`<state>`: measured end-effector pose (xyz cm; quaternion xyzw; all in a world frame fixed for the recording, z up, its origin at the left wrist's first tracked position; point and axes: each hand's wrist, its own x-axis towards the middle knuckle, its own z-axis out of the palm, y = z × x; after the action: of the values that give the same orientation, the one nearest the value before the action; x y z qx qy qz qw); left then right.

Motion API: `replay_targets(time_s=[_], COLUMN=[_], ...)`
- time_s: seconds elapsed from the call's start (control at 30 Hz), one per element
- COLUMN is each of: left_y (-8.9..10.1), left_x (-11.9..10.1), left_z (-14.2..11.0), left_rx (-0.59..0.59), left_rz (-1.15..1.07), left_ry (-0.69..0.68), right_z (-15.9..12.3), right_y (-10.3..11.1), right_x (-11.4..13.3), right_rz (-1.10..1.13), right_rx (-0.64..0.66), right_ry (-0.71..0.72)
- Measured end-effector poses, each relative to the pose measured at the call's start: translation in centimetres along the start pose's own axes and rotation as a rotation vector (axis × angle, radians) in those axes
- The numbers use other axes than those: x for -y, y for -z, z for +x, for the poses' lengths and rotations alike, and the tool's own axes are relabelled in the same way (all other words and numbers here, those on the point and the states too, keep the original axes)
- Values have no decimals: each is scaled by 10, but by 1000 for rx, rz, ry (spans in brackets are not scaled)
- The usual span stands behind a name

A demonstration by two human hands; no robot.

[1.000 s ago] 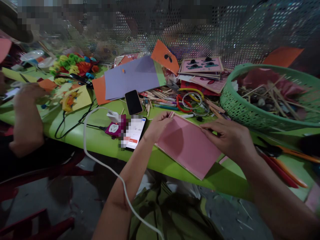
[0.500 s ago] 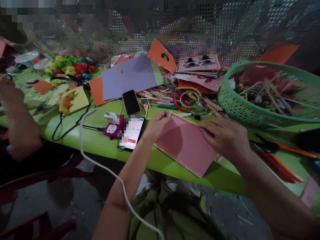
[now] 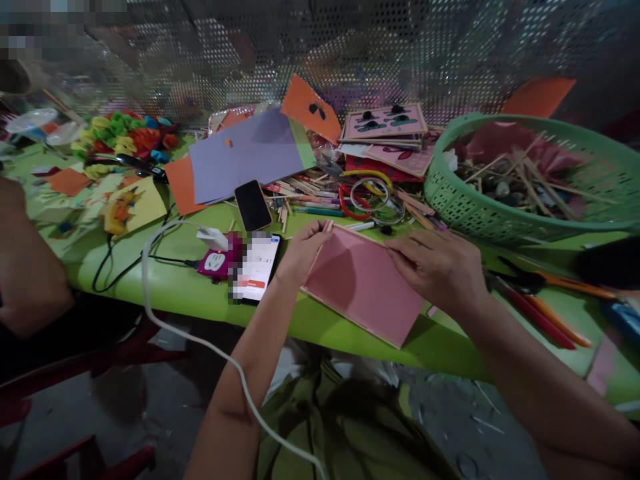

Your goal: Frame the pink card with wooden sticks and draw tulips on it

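Note:
A pink card (image 3: 367, 283) with thin wooden sticks along its edges lies tilted at the front of the green table. My left hand (image 3: 306, 252) is closed on its upper left corner, the fingertips at the end of a stick. My right hand (image 3: 440, 263) bends over the card's far right edge, thumb and fingers pressed on the stick there; its fingertips are partly hidden. Left of my left forearm lie a lit phone (image 3: 259, 267) and a purple power socket (image 3: 217, 260) with a white plug.
A green basket (image 3: 450, 193) of sticks and scraps stands at right. Pliers (image 3: 540, 280) and red and orange-handled tools (image 3: 543, 317) lie before it. Behind are a dark phone (image 3: 253, 205), purple sheets (image 3: 240, 157) and stacked pink cards (image 3: 385, 123). A white cable (image 3: 200, 340) crosses my left arm. Another person's arm (image 3: 33, 267) is at left.
The whole view has shifted, so things sit slightly further left in the picture. Both hands keep their hold on the pink card, with little movement. The other person's arm has moved partly out of view.

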<state>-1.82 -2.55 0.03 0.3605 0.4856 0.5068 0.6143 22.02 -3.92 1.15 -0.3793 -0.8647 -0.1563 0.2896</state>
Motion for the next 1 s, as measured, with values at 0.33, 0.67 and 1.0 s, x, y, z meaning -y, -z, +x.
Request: replay_targets(time_s=[0.33, 0.67, 1.0], left_y=[0, 3, 2], left_x=[2, 9, 6], left_z=[2, 6, 7], left_rx=[-7, -13, -57], left_rz=[-4, 77, 128], left_ry=[-15, -89, -118], right_z=[-1, -1, 2], right_y=[-1, -1, 2], right_x=[3, 7, 6], right_rz=[-5, -45, 18], right_rx=[70, 80, 45], right_ry=[-58, -2, -34])
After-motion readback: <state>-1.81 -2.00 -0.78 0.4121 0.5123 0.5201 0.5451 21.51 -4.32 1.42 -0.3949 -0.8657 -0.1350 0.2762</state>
